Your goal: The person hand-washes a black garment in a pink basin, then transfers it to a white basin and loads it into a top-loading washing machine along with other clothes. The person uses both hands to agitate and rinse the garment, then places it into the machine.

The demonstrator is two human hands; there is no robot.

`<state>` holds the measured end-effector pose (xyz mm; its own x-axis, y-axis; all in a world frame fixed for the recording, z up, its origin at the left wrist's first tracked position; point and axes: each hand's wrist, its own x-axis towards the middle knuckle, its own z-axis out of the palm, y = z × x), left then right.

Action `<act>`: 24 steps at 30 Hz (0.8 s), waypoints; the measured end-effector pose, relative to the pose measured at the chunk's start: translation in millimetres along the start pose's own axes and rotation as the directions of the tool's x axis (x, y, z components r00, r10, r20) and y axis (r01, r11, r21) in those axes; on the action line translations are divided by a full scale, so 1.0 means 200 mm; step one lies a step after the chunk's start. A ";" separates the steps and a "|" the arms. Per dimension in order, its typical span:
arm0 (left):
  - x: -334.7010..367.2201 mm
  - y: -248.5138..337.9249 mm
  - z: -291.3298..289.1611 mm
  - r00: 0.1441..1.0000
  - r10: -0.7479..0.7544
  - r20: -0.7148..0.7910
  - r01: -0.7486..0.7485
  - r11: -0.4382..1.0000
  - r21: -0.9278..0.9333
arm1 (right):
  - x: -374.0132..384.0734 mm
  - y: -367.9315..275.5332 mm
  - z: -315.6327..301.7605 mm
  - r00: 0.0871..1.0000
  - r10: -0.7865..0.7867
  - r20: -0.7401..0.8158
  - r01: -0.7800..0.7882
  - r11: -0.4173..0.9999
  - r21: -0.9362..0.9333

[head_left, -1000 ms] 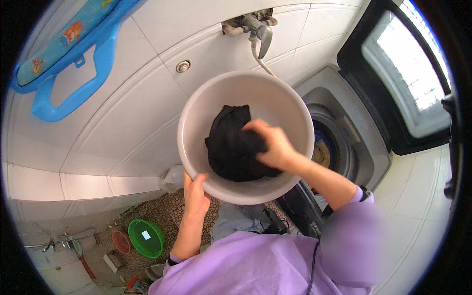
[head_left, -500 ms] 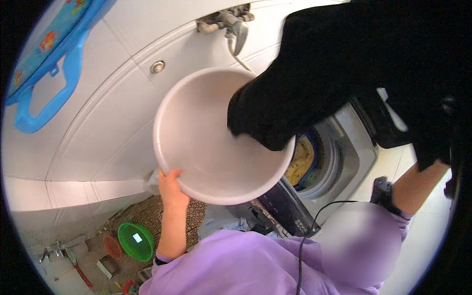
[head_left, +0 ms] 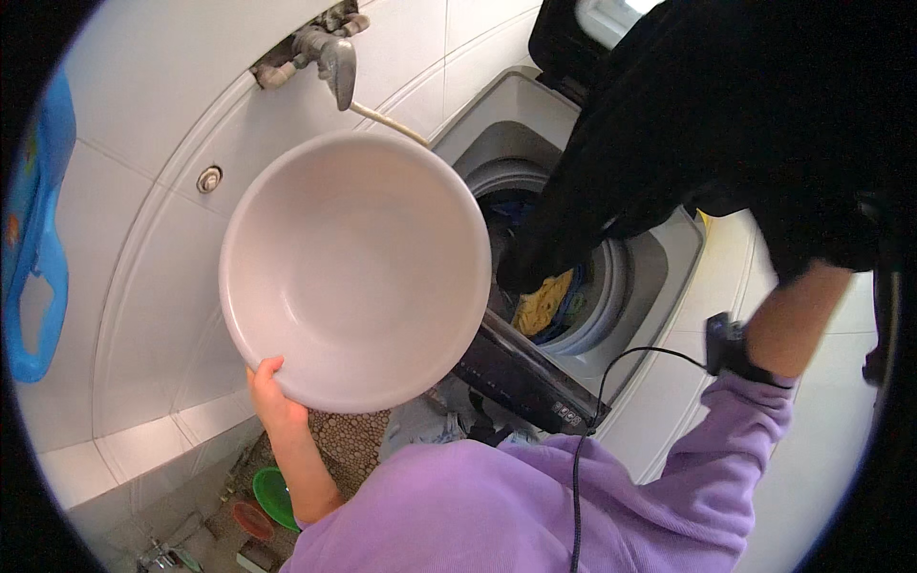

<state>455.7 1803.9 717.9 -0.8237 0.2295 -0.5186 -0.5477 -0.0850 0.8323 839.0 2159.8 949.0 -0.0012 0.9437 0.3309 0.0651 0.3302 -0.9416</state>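
A large pale basin (head_left: 358, 267) is tilted so that its hollow faces up toward me, with nothing in it. My left hand (head_left: 277, 396) is closed on its lower left rim, thumb on the inner side. A big black garment (head_left: 688, 143) is held up at the upper right. My right forearm (head_left: 802, 315) rises into the cloth, which hides the hand and its fingers. The garment's lower end hangs into the open washing machine (head_left: 669, 277), just right of the basin. Inside the drum lies a yellow cloth (head_left: 544, 304) beside dark blue laundry.
A tap (head_left: 334, 67) with a hose sticks out of the tiled wall behind the basin. At the far left hangs a blue plastic item (head_left: 43, 286) with a handle. Green (head_left: 275, 497) and reddish (head_left: 252, 520) bowls stand on the floor. A black cable (head_left: 578, 477) crosses my front.
The black garment's end has moved out of the basin and over the washing machine's drum. My view has turned rightward, showing more of the machine. My left hand keeps the basin's rim.
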 end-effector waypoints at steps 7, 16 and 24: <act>-0.01 0.04 -0.02 0.999 0.035 0.003 -0.035 0.999 -0.012 | -0.28 0.57 0.30 0.945 0.280 0.168 -0.286 0.958 0.017; -0.01 0.06 -0.05 0.988 -0.042 -0.147 0.044 0.999 0.010 | -0.69 1.72 0.59 0.542 0.811 0.220 -0.780 0.583 -0.227; -0.04 0.07 -0.07 0.982 -0.051 -0.180 0.058 0.998 0.033 | -0.97 2.35 0.62 0.413 0.909 0.066 -0.812 0.400 -0.425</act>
<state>452.3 1787.6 731.4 -0.8078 0.0548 -0.5869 -0.5891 -0.0395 0.8071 746.4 2134.7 434.3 -0.0067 0.6908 -0.7231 0.4511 -0.6432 -0.6187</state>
